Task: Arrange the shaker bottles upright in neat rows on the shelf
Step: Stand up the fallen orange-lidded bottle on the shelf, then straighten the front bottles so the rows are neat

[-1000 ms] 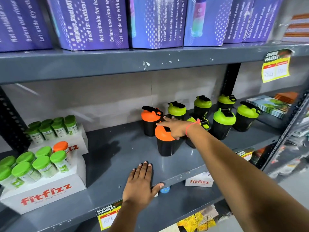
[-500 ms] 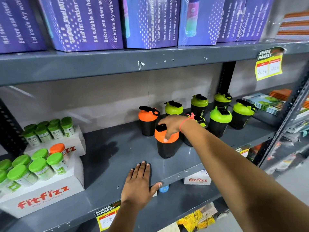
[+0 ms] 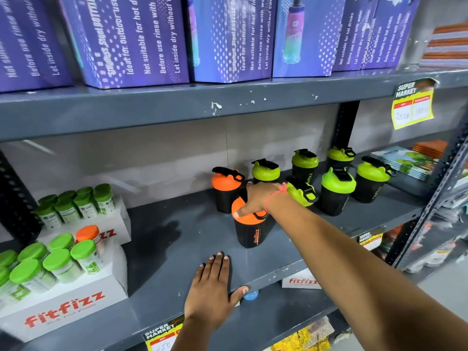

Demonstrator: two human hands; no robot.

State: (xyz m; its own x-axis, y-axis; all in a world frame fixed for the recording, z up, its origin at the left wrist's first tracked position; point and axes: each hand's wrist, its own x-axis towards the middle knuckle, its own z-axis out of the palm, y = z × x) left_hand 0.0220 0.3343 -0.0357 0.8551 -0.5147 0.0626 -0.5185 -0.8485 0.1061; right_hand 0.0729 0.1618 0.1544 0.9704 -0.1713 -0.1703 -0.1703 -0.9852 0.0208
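Right hand [image 3: 255, 198] grips the lid of the orange-lidded shaker [image 3: 249, 229]; left hand [image 3: 209, 292] lies flat, fingers spread, on the shelf [image 3: 177, 249] just below it.

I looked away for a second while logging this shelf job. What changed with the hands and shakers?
The right hand dropped from hovering above the front orange-lidded shaker onto its lid, fingers now curled over it. The shaker stayed in place, upright. The left hand stayed flat on the shelf edge; the other shakers are unmoved.

Shaker bottles [image 3: 336, 191] right on shelf [image 3: 177, 239]; jar boxes [image 3: 63, 307] left.
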